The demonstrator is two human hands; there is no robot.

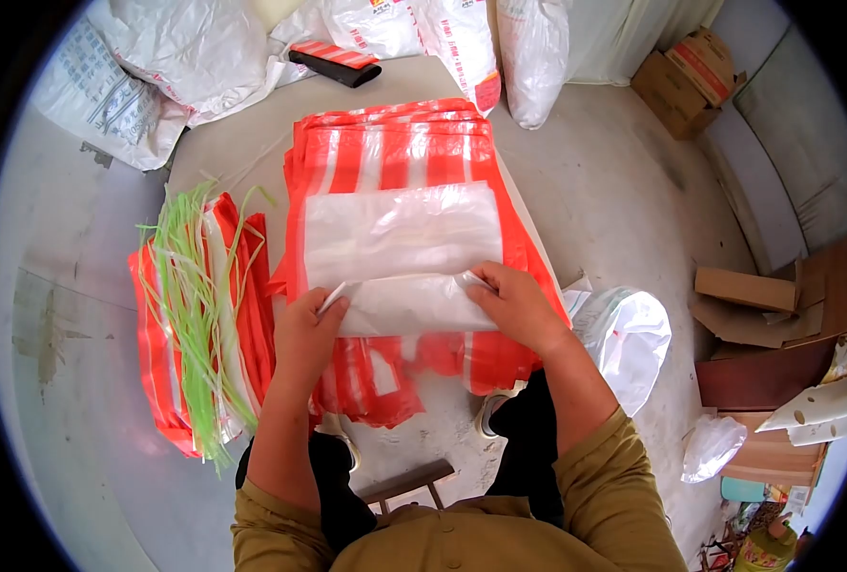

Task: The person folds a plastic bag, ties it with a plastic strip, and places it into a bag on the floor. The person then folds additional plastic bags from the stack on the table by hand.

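Note:
A translucent white plastic sheet (404,229) lies on a stack of red-and-white striped plastic bags (395,143). Its near part is folded over into a flat band. My left hand (317,329) pinches the left end of that fold between thumb and fingers. The right end of the fold is gripped by my right hand (517,300) in the same way. The lower edges of the striped bags hang crumpled over the table's front, below the sheet. Left of the stack is a second bundle of striped bags (252,286), with light green plastic strips (190,305) draped across it.
A black item with a striped top (336,63) sits at the table's far end. White sacks (185,48) stand behind it. To the right are a white plastic bag (624,343) on the floor, cardboard boxes (681,86) and a pile of cardboard (767,305).

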